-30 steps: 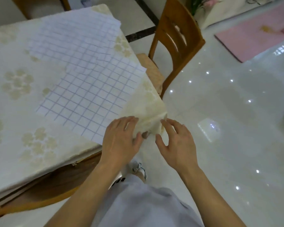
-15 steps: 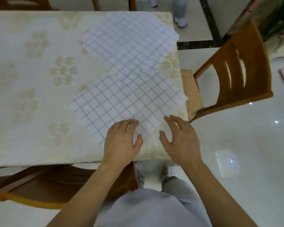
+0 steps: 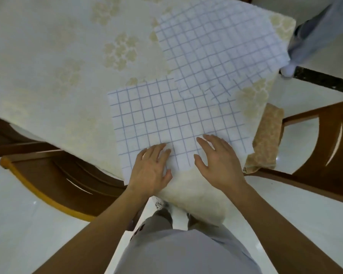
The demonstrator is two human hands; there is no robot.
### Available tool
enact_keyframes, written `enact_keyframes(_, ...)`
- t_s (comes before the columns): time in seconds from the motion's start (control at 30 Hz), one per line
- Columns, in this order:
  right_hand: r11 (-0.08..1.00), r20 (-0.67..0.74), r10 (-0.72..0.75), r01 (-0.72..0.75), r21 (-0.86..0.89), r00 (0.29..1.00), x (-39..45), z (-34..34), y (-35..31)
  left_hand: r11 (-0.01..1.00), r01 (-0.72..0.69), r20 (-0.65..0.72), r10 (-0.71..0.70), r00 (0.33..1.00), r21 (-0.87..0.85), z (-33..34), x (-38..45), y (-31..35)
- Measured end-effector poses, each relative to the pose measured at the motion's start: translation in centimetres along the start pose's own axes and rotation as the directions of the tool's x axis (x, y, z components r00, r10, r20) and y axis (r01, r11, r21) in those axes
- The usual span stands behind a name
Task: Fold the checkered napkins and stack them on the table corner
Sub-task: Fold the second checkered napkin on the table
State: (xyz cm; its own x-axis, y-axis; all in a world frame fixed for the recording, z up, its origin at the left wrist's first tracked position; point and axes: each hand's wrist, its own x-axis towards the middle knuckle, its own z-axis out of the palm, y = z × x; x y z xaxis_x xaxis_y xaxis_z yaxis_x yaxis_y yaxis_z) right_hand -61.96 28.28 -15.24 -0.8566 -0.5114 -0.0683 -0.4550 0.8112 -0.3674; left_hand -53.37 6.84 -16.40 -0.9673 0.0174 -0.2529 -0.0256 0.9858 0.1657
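Observation:
Two white napkins with a blue grid lie flat and overlapping on the table (image 3: 48,56), which wears a cream flowered cloth. The near napkin (image 3: 166,119) lies at the table's near right corner. The far napkin (image 3: 216,44) reaches toward the far right corner and overlaps the near one's top right part. My left hand (image 3: 151,171) rests flat on the near napkin's bottom edge, fingers straight. Beside it, my right hand (image 3: 220,161) lies with spread fingers on the same napkin's lower right part. Neither hand holds anything.
A wooden chair (image 3: 325,147) with a patterned seat cushion (image 3: 265,139) stands right of the table corner. Another wooden chair (image 3: 53,175) is tucked under the near left side. Another person's leg and foot (image 3: 309,36) show at the upper right on the glossy floor.
The view has swung from the table's hanging cloth corner to above the napkins. Both hands left the cloth corner and now lie flat on the near napkin.

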Motion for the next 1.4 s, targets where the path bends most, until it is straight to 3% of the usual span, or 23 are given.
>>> enact_keyframes(0.27,0.943,0.146,-0.316,0.327,-0.058,0.938,2.0,2.7,4.1,0.998,-0.022,0.145,0.013,0.989,0.062,2.5,0.1,0.0)
enact_keyframes(0.5,0.799,0.298,-0.512,0.574,-0.180,0.806,2.6,5.1,6.5,0.993,-0.069,0.283,0.038,0.958,0.099,4.2,-0.4,-0.4)
enact_keyframes(0.83,0.765,0.212,-0.582,0.617,-0.185,0.785,1.8,7.4,8.0,0.982,-0.092,0.354,0.028,0.935,0.167,3.7,-0.2,0.3)
enact_keyframes(1.2,0.812,0.159,-0.539,0.560,-0.166,0.828,1.4,7.1,7.4,0.990,-0.045,0.375,-0.009,0.927,0.134,2.5,-0.2,0.3)
enact_keyframes(1.4,0.832,0.131,-0.526,0.540,-0.125,0.841,1.0,6.5,8.7,0.998,-0.030,0.212,0.040,0.976,-0.050,2.0,-1.4,-0.7)
